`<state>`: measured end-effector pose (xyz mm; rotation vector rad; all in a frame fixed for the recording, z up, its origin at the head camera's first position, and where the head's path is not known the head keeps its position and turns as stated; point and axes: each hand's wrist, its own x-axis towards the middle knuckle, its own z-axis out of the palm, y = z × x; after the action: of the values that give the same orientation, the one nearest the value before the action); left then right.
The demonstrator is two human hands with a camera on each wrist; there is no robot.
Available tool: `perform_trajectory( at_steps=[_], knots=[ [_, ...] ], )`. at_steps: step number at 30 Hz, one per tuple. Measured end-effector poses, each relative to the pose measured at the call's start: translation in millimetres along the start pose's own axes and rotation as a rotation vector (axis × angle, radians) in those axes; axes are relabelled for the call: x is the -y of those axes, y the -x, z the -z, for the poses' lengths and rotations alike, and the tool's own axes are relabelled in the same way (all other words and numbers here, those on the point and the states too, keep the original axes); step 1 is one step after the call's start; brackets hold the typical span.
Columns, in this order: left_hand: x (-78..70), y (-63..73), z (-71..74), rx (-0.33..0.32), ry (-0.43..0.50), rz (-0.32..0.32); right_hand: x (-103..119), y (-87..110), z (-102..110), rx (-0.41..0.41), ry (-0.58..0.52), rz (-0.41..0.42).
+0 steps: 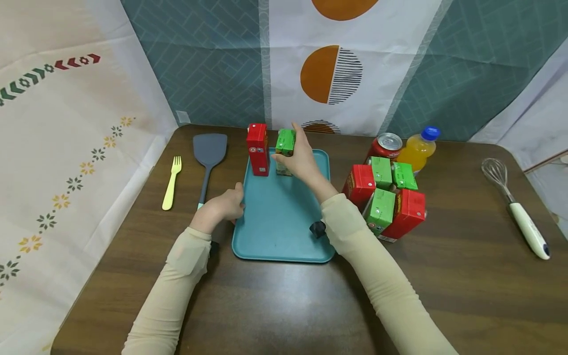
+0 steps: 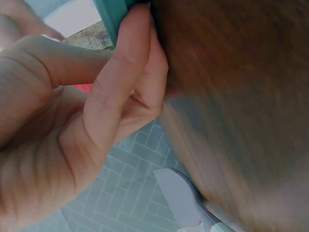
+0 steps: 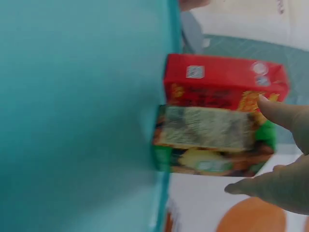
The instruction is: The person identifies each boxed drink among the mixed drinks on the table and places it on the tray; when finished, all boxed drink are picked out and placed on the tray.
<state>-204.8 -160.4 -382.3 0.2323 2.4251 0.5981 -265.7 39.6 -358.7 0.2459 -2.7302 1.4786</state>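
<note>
A teal tray [image 1: 279, 222] lies on the table, and my left hand [image 1: 226, 204] pinches its left rim; in the left wrist view the fingers [image 2: 135, 43] curl at the tray's edge. At the tray's far end a red juice box [image 1: 259, 153] stands upright near the left corner. Just right of it stands a green juice box [image 1: 285, 140], also upright. My right hand [image 1: 301, 155] is at the green box's top, thumb and fingers spread to either side. In the right wrist view those fingers [image 3: 270, 188] look straight and apart from its face.
Right of the tray cluster red juice boxes [image 1: 406, 212] and green juice boxes [image 1: 381, 209], with a soda can [image 1: 388, 145] and an orange drink bottle [image 1: 417, 150] behind. A whisk [image 1: 516, 209] lies far right. Left lie a spatula [image 1: 209, 153] and a yellow fork [image 1: 171, 185].
</note>
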Motion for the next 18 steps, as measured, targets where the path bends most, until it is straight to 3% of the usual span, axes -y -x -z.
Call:
perform_trajectory(
  at_steps=[8, 13, 18],
  knots=[
    [3.9, 0.7, -2.5, -0.004, -0.010, 0.013, 29, 30.1, 25, -0.020, 0.074, 0.117],
    [3.7, 0.8, -3.2, -0.003, -0.019, 0.005, 45, 62.8, 48, -0.022, 0.113, 0.189],
    [0.9, -1.2, -1.8, -0.008, -0.020, -0.003, 46, 94.8, 67, 0.000, 0.132, 0.258]
  ],
)
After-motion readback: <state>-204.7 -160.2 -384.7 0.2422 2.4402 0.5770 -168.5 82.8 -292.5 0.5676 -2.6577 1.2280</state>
